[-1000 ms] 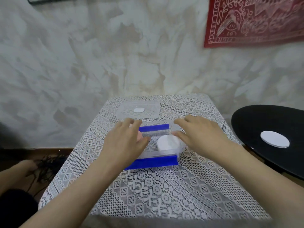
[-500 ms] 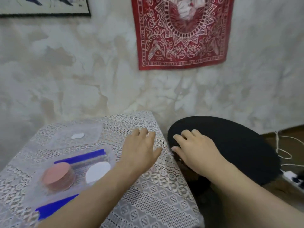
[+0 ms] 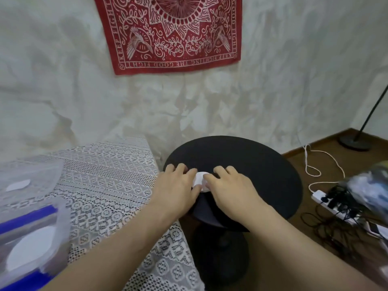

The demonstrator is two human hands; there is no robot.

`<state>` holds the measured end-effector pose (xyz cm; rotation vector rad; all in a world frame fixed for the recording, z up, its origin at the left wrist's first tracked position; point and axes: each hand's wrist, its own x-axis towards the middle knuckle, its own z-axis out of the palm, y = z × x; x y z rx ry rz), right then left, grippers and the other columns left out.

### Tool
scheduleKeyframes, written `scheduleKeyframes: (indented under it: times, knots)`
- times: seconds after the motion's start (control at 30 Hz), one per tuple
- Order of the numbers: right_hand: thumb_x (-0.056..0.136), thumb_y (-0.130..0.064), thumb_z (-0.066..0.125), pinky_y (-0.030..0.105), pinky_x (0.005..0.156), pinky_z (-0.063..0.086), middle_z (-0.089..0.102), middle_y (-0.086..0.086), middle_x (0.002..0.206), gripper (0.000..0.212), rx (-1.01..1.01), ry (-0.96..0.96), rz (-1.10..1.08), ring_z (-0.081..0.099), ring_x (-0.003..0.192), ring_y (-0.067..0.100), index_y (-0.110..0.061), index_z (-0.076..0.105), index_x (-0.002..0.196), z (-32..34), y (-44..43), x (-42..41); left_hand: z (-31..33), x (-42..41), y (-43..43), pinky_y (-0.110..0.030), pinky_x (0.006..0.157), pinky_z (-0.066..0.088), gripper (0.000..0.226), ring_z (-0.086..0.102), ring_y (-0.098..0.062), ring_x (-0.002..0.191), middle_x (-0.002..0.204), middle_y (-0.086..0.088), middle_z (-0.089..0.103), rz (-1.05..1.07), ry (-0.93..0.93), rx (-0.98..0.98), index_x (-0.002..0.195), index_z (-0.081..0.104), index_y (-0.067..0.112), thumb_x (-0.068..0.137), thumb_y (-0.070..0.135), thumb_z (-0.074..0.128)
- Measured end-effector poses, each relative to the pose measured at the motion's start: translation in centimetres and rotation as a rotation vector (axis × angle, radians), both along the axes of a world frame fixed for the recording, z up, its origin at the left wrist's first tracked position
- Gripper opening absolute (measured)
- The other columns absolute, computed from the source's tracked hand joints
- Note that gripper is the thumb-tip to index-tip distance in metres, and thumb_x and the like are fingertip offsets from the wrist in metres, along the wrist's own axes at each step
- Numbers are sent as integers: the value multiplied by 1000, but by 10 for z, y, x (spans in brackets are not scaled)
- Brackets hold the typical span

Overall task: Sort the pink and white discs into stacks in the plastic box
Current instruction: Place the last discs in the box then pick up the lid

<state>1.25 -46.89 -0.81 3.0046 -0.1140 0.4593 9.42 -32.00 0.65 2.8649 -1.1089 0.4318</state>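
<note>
1. Both hands have swung right since half a second ago, off the edge of the lace desk [image 3: 109, 175] and onto the black desk [image 3: 252, 164], where they now meet over a white disc [image 3: 199, 180]
2. That disc lies flat on the near left part of the black desk, between the two hands and partly hidden by them
3. Left hand [image 3: 178, 185] cups the disc's left edge, thumb at the near rim and fingers [image 3: 182, 170] bent round the far rim, clamped on it; a thin flat disc is hard to lift off a smooth top, so pinching at the rim makes sense
4. Right hand [image 3: 231, 189] lays its bent fingers [image 3: 220, 171] on the right edge, probably to stop the disc sliding; whether they grip it I cannot tell
5. Box [image 3: 60, 223] waits well apart at the near left of the lace desk, open, a white stack [image 3: 29, 246] showing inside it; its lid [image 3: 37, 171] lies beyond it, out of the way
6. Next move, I judge, is carrying this disc left and setting it on the white stack
</note>
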Motion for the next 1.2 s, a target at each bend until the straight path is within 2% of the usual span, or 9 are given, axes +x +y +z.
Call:
scheduleKeyframes:
  times: [0.2, 0.43, 0.53, 0.67, 0.77, 0.93, 1.03, 1.1, 1.2]
  knots:
    - [100, -19, 43, 32, 65, 30, 56, -2, 102, 17, 48, 32, 19, 44, 91, 23, -24, 56, 110, -2, -5, 5, -14, 4, 3, -41, 84, 49, 41, 52, -25, 94, 120, 5, 65, -87, -1, -36, 116, 69, 24, 99, 45, 39]
    - [104, -21, 42, 33, 65, 32, 61, -6, 95, 8, 161, 46, 46, 45, 89, 21, -21, 47, 98, 1, -3, 11, -17, 4, 15, -33, 85, 45, 32, 49, -20, 93, 122, 9, 63, -163, 58, -105, 115, 68, 24, 100, 40, 44]
    - [101, -14, 46, 35, 75, 46, 65, -5, 113, 22, 351, 74, 51, 48, 100, 22, -23, 58, 117, 2, -5, 15, -16, 1, 19, -31, 84, 44, 31, 49, -18, 93, 119, 9, 63, -162, 63, -132, 114, 69, 24, 100, 39, 45]
    - [100, -16, 50, 35, 95, 42, 53, 0, 134, 40, 560, 239, 21, 44, 123, 23, -26, 50, 139, 13, -7, 20, -16, -9, 26, -30, 81, 45, 28, 50, -19, 94, 118, 9, 64, -157, 53, -142, 110, 69, 24, 101, 38, 46]
    - [94, -19, 60, 37, 99, 45, 51, 3, 137, 50, 632, 374, -17, 49, 122, 24, -23, 46, 142, 25, -7, 27, -18, -17, 33, -32, 78, 48, 26, 50, -19, 94, 119, 8, 64, -160, 32, -150, 111, 68, 23, 101, 36, 48]
    - [90, -19, 62, 45, 95, 52, 56, 3, 126, 35, 740, 444, -71, 58, 107, 25, -22, 54, 124, 32, 3, 25, -22, -26, 43, -35, 78, 50, 28, 52, -19, 94, 117, 9, 64, -142, 31, -177, 117, 68, 24, 100, 36, 49]
    - [92, -15, 54, 47, 87, 52, 57, 3, 116, 23, 761, 397, -46, 57, 102, 25, -24, 50, 112, 34, 14, 15, -18, -40, 56, -28, 78, 47, 35, 53, -16, 98, 117, 10, 64, -91, 73, -233, 128, 65, 27, 99, 41, 51]
    - [90, -11, 52, 47, 82, 54, 57, 1, 111, 22, 828, 338, 9, 57, 99, 23, -27, 51, 105, 38, 28, 7, -11, -56, 74, -26, 79, 47, 39, 57, -9, 98, 117, 14, 65, -24, 167, -344, 135, 58, 33, 100, 49, 48]
    - [89, -4, 54, 38, 67, 54, 63, 5, 107, 25, 1034, 310, 169, 60, 82, 18, -25, 57, 103, 46, 71, -10, -8, -88, 118, -22, 70, 53, 32, 67, 3, 77, 106, 23, 68, 134, 446, -655, 128, 49, 48, 97, 56, 52]
